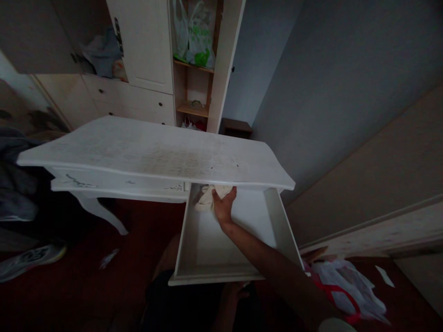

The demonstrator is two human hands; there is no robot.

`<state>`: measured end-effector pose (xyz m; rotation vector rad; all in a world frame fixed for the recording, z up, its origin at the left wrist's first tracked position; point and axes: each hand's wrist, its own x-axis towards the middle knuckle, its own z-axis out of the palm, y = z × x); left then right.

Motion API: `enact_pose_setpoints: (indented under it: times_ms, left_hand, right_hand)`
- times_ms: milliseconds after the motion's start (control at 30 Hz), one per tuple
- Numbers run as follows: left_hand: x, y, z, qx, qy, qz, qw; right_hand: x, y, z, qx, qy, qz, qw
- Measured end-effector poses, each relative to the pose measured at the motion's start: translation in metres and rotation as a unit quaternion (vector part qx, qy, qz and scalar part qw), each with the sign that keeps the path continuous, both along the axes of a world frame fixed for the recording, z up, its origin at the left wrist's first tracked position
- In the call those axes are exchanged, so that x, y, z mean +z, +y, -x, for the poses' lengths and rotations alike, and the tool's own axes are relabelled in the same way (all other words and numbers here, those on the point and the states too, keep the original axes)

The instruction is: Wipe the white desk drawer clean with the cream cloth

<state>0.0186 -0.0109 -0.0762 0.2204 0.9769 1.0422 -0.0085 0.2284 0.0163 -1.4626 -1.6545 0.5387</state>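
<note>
My right hand reaches into the pulled-out white drawer of a white table and grips a crumpled cream cloth at the drawer's back, under the tabletop edge. My left hand shows dimly below the drawer's front edge, near its underside; its fingers are too dark to read.
A white wardrobe with open shelves and plastic bags stands behind the table. A white plastic bag with red handles lies on the dark red floor at right. A shoe and dark clothes lie at left. A grey wall rises at right.
</note>
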Motion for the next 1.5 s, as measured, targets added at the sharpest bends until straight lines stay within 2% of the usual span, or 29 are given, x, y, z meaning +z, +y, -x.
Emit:
enact_pose_setpoints:
  times_ms: [33,67,167,233,333,433,533,667,767,900,1033,1100,1233,1367,1500]
  left_hand:
    - [0.0,0.001,0.0,-0.004,0.0,0.009,1.0]
    - [0.0,0.001,0.0,-0.004,0.0,0.015,1.0]
    - [-0.002,0.002,-0.002,0.022,0.0,0.026,0.999]
    - [-0.004,0.003,-0.002,0.028,0.0,0.051,0.998]
    - [-0.007,0.005,-0.002,0.011,-0.017,0.087,0.996]
    - [-0.009,0.005,-0.002,-0.004,-0.031,0.093,0.995]
    - [-0.009,0.004,-0.004,0.019,-0.02,0.094,0.995]
    - [-0.004,-0.002,-0.002,0.024,0.004,0.093,0.995]
    - [0.003,-0.011,0.003,0.015,0.006,0.05,0.999]
    - [0.013,-0.018,0.008,0.02,0.023,-0.002,1.0]
    - [0.02,-0.017,0.009,0.034,0.024,0.003,0.999]
    - [0.024,-0.016,0.01,0.022,0.034,0.005,0.999]
    - [0.036,-0.015,0.018,-0.025,0.128,-0.033,0.991]
    - [0.044,-0.014,0.023,-0.078,0.161,-0.058,0.982]
    - [0.041,-0.015,0.02,-0.054,0.166,-0.04,0.984]
  right_hand:
    - [0.001,-0.002,0.016,-0.046,0.061,0.0,0.997]
    - [0.002,-0.004,0.031,-0.05,0.099,0.01,0.994]
    - [0.011,-0.012,0.061,-0.01,0.128,0.055,0.99]
    - [0.017,-0.016,0.066,-0.013,0.129,0.063,0.99]
    - [0.024,-0.022,0.058,0.012,0.105,0.055,0.993]
    - [0.032,-0.025,0.042,0.102,0.067,0.035,0.992]
    - [0.041,-0.032,0.026,0.185,0.025,0.031,0.982]
    - [0.052,-0.056,0.01,0.282,-0.029,0.052,0.957]
    - [0.058,-0.083,0.001,0.365,-0.068,0.093,0.924]
    - [0.068,-0.108,-0.007,0.496,-0.126,0.147,0.846]
    - [0.077,-0.104,-0.01,0.573,-0.165,0.16,0.786]
    - [0.081,-0.095,-0.009,0.612,-0.191,0.174,0.748]
    - [0.089,-0.083,0.002,0.665,-0.243,0.177,0.684]
    - [0.098,-0.08,0.01,0.681,-0.295,0.165,0.65]
    - [0.104,-0.078,-0.006,0.667,-0.317,0.209,0.641]
